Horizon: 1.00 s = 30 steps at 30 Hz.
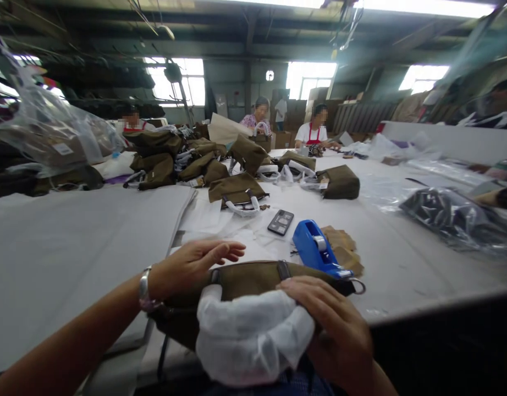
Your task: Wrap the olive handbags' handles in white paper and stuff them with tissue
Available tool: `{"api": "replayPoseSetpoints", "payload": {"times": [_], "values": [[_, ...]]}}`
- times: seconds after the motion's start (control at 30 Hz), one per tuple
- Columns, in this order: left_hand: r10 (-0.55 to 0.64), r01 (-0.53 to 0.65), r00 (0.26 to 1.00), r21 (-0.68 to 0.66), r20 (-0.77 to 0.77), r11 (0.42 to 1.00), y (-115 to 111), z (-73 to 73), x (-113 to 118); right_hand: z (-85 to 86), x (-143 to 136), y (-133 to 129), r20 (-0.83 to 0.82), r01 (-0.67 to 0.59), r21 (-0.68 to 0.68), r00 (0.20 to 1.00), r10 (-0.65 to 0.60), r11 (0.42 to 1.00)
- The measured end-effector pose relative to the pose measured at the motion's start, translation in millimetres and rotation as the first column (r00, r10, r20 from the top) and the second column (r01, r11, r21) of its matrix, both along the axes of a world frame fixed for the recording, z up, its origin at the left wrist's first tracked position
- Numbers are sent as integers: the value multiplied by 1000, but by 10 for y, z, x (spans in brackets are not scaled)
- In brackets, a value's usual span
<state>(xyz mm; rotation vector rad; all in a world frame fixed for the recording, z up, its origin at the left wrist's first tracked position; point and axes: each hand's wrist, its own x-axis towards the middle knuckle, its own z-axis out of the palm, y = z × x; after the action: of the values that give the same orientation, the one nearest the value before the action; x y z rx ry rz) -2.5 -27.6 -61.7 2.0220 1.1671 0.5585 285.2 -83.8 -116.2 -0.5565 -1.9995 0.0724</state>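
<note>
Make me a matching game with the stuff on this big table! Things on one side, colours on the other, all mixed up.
Things:
1. tape dispenser
2. bag under the hands
3. stuffing paper in the bag
4. phone

Colours:
A. white
B. black
C. blue
D. olive brown

Pairs: 1-C, 2-D, 3-A, 4-B
</note>
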Motion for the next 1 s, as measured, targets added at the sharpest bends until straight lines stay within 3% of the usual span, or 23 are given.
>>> {"api": "replayPoseSetpoints", "payload": {"times": [0.13,0.23,0.37,0.47,0.63,0.7,0.8,0.87,0.9,0.93,0.97,1.0], "values": [[-117,145,972,127,-204,981,165,-26,273,-52,20,-50,-54,-124,44,991,126,991],[-247,279,927,78,-283,957,287,-156,507,-80,34,-100,-64,-108,98,991,114,989],[-392,403,852,-42,-347,914,439,-254,748,-105,24,-67,-50,7,111,999,-2,994],[-380,367,891,-100,-250,925,501,-91,708,-147,1,25,-92,105,32,990,-102,994],[-189,184,982,-192,-7,964,311,475,338,-214,-77,250,-234,303,-192,910,-343,933],[-201,207,978,-164,53,964,189,626,225,-207,-125,349,-263,303,-241,894,-363,922],[-225,240,969,-156,106,958,82,671,161,-164,-200,475,-296,222,-240,910,-289,945],[-96,97,995,-31,36,995,55,607,170,-131,-240,537,-322,176,-244,913,-251,954],[22,-20,1000,112,-10,993,39,556,184,-118,-254,560,-334,162,-258,910,-245,952],[153,-134,987,299,-42,945,14,495,201,-109,-264,579,-343,152,-279,907,-246,948],[277,-218,960,502,-45,837,-22,425,220,-104,-271,593,-348,143,-303,904,-249,942],[365,-246,931,680,-33,690,-70,349,241,-103,-275,602,-353,134,-322,902,-250,937]]}}
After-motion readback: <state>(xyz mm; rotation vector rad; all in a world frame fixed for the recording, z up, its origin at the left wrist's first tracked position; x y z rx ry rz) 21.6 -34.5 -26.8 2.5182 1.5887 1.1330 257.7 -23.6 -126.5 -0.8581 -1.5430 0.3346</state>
